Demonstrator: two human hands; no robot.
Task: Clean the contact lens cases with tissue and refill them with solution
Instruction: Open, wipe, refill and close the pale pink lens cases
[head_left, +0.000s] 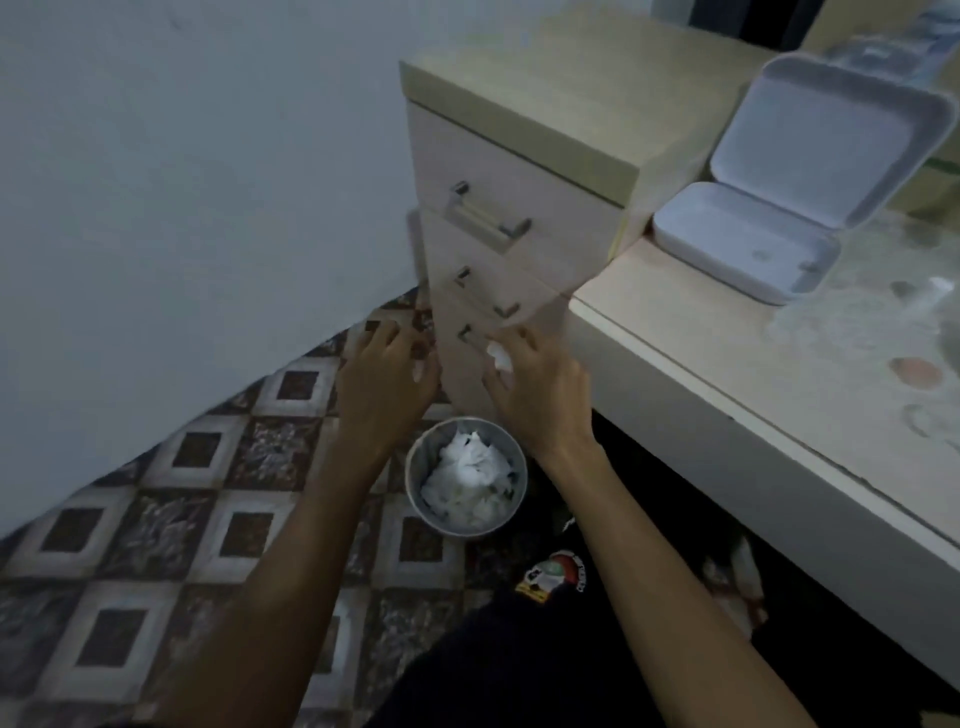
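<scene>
My right hand (535, 384) pinches a small crumpled white tissue (500, 357) between its fingertips, above a metal waste bin (415, 488) on the floor. Used white tissues (467, 480) fill the bin. My left hand (382, 379) hovers beside it to the left, fingers loosely curled, with something small and pale at the fingertips that I cannot make out. A white hinged box (748, 249) stands open on the desk at the right. No contact lens case or solution bottle is clearly visible; the desk's right part is blurred.
A beige drawer unit (498, 171) with metal handles stands behind the hands, next to the desk (675, 364). A pale wall is on the left. Patterned tiles (208, 493) cover the floor. My dark-clothed lap (519, 675) is at the bottom.
</scene>
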